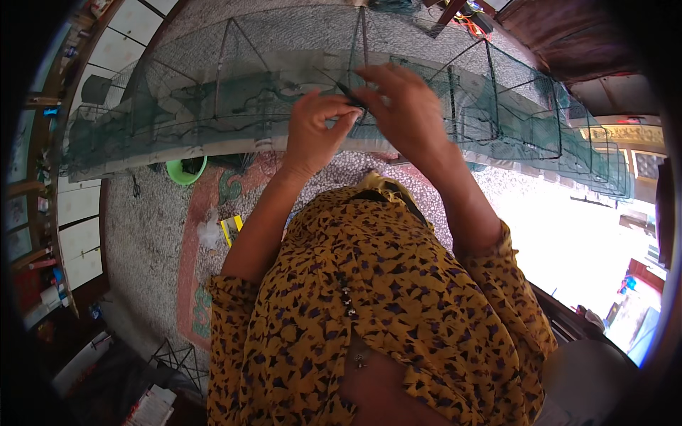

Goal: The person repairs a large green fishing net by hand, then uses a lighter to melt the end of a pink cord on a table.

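A long fish trap of green mesh (185, 113) on dark square frames stretches across in front of me. My left hand (316, 131) is closed in a pinch at the near side of the mesh; what lies between its thumb and finger is too small to make out. Just right of it, my right hand (408, 106) is raised and bent, slightly blurred. Its fingers are closed on a slim dark green pointed tool (346, 91), which looks like a netting needle and passes close above the left fingertips.
A bright green basin (187, 170) with dark contents stands on the speckled floor beyond my left forearm. Nearby lie a clear plastic bag (209, 233) and a yellow-edged item (231, 230). White cabinets (79, 220) line the left side. Strong light falls on the right.
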### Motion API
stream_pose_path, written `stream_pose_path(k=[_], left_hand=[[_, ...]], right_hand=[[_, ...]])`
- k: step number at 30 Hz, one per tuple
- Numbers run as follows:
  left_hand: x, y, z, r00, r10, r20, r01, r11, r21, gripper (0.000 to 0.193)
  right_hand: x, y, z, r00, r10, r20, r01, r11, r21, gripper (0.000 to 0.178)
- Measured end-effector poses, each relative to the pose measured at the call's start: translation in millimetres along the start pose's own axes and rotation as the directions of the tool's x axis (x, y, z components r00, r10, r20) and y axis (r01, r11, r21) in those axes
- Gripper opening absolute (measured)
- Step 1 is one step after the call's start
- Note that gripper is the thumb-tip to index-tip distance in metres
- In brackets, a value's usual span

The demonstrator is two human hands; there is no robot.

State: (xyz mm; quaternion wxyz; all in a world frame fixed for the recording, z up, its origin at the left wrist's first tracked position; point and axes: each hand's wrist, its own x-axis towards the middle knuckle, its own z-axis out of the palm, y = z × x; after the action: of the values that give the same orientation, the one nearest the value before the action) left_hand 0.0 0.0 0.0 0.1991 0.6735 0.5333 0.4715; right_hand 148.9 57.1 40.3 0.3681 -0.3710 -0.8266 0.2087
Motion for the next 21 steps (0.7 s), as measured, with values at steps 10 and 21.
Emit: stream_pose_path(k=[10,21], left_hand=[[-4,2,2,0.992,0.123,-0.009,-0.123,0.992,0.027,0.01],[10,-17,28,0.97,-0.191,0.152,0.239,0.865,-0.441,0.031]], right_hand=[[65,-43,6,0.991,-0.053,-0.123,0.121,0.757,0.642,0.013],[77,-72,-158,0.836,-0.497,-0.234,0.312,0.08,0.947,0.026]])
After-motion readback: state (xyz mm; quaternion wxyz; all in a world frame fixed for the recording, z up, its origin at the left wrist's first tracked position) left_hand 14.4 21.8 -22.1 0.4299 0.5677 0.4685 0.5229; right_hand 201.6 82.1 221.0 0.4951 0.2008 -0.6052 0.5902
